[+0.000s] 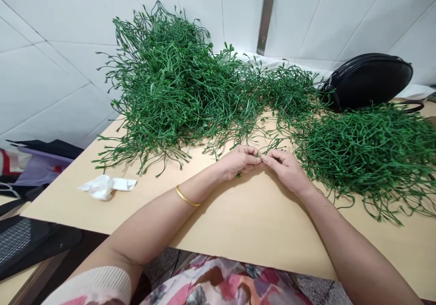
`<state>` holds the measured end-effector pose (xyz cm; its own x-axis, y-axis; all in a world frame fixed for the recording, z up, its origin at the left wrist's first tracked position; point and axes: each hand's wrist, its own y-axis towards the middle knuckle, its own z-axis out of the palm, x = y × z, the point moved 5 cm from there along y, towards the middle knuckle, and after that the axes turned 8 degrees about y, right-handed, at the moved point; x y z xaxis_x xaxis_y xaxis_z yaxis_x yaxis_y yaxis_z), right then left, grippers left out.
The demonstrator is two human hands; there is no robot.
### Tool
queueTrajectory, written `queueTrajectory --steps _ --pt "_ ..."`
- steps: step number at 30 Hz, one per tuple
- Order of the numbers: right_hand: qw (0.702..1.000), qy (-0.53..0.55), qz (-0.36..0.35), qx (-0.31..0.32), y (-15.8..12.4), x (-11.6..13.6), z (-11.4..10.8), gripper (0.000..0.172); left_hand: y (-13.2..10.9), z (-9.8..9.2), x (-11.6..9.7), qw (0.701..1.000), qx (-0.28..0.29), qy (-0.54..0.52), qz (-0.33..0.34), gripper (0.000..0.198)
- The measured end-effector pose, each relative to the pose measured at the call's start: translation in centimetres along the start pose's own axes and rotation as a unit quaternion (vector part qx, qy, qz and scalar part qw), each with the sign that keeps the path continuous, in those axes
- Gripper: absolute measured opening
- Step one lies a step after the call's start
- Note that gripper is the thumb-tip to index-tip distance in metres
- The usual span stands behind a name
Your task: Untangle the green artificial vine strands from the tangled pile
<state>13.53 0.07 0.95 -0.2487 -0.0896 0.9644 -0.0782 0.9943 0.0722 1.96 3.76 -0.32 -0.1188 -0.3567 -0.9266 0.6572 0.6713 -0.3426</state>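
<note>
Looking down, we see bare tabletop [238, 218] between our forearms and its near edge, the only open room. A tall heap of green stems [170, 82] crowds the back left, a flatter heap [371, 150] the right, with a black bag [368, 80] behind and crumpled tissue [102, 186] at left. Our left hand [238, 160] and right hand [286, 169] meet fingertip to fingertip, seemingly pinching a small green sprig [239, 174] that is mostly hidden.

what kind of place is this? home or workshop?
Probably a small hand-assembly workbench, not a home. Large heaps of green plastic sprigs cover a plain board table against a white tiled wall, with a black handbag set aside. Both hands, left hand and right hand, pinch one small green piece.
</note>
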Motion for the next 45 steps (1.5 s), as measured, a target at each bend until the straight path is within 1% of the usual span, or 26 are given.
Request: queueTrajectory --steps 3,5,6,8,11,12,14,16,18,20,21,22,23,25,26,29,32,36,39,42,44,45 --pt "0.989 0.134 0.037 0.039 -0.1 -0.3 0.2 0.033 -0.2 0.5 0.0 0.995 0.086 -0.051 -0.02 0.016" --pt "0.973 0.219 0.053 0.056 -0.2 -0.3 0.3 0.034 -0.4 0.9 0.0 0.988 0.122 -0.088 -0.021 0.021" --pt "0.963 0.255 0.055 0.064 -0.4 -0.2 0.3 0.033 -0.5 1.1 0.0 0.986 0.131 -0.104 -0.021 0.023" --pt "0.94 0.331 0.038 0.077 -0.7 0.6 0.1 0.035 -0.6 1.4 0.0 0.982 0.141 -0.126 -0.02 0.025" --pt "0.9 0.427 -0.031 0.08 -1.2 2.6 -1.0 0.037 -0.5 1.3 0.3 0.978 0.147 -0.146 -0.02 0.023" --pt "0.893 0.442 -0.052 0.071 -1.4 3.2 -1.5 0.037 -0.3 1.1 0.4 0.978 0.141 -0.153 -0.016 0.022" --pt "0.896 0.433 -0.074 0.056 -1.5 3.8 -2.4 0.037 0.1 0.5 0.5 0.979 0.116 -0.169 -0.004 0.018" --pt "0.911 0.402 -0.078 0.036 -1.4 3.8 -2.9 0.039 0.4 0.0 0.4 0.978 0.088 -0.188 0.006 0.015" --pt "0.935 0.343 -0.085 -0.02 -1.4 3.3 -3.3 0.036 0.6 -0.4 0.3 0.977 0.067 -0.204 0.011 0.015" --pt "0.964 0.218 -0.108 -0.109 -1.7 3.0 -3.7 0.027 0.6 -0.6 0.3 0.977 0.05 -0.206 0.013 0.014" --pt "0.972 0.131 -0.132 -0.143 -2.0 3.2 -3.6 0.02 0.5 -0.7 0.3 0.978 0.042 -0.202 0.014 0.013" --pt "0.972 0.037 -0.165 -0.161 -2.3 3.6 -3.3 0.013 0.5 -0.7 0.3 0.98 0.037 -0.197 0.015 0.012" --pt "0.964 -0.052 -0.204 -0.165 -2.6 4.1 -2.7 0.011 0.5 -0.7 0.4 0.98 0.033 -0.193 0.016 0.012" --pt "0.932 -0.195 -0.271 -0.14 -2.9 4.8 -1.0 0.02 0.5 -0.5 0.4 0.981 0.031 -0.191 0.02 0.013" --pt "0.916 -0.251 -0.288 -0.123 -2.9 4.9 -0.1 0.025 0.5 -0.4 0.5 0.981 0.031 -0.192 0.021 0.014" --pt "0.878 -0.377 -0.28 -0.093 -2.3 3.9 1.5 0.033 0.5 -0.2 0.6 0.98 0.028 -0.195 0.02 0.016" --pt "0.852 -0.437 -0.273 -0.089 -1.7 2.7 1.9 0.036 0.4 -0.2 0.6 0.979 0.021 -0.2 0.021 0.018" --pt "0.837 -0.446 -0.291 -0.122 -1.6 2.2 1.6 0.03 0.2 -0.1 0.6 0.982 0.017 -0.187 0.022 0.02" --pt "0.835 -0.448 -0.29 -0.131 -1.7 2.3 1.5 0.022 0.0 0.1 0.5 0.988 0.007 -0.152 0.022 0.018" --pt "0.836 -0.462 -0.27 -0.125 -1.6 2.2 1.4 0.02 -0.1 0.5 0.3 0.995 -0.013 -0.093 0.015 0.012" --pt "0.845 -0.454 -0.256 -0.119 -1.5 2.1 1.2 0.02 -0.2 0.7 0.1 0.998 -0.023 -0.057 0.015 0.009" --pt "0.855 -0.441 -0.249 -0.113 -1.4 2.1 1.1 0.02 -0.2 0.8 0.0 0.999 -0.024 -0.044 0.017 0.008"
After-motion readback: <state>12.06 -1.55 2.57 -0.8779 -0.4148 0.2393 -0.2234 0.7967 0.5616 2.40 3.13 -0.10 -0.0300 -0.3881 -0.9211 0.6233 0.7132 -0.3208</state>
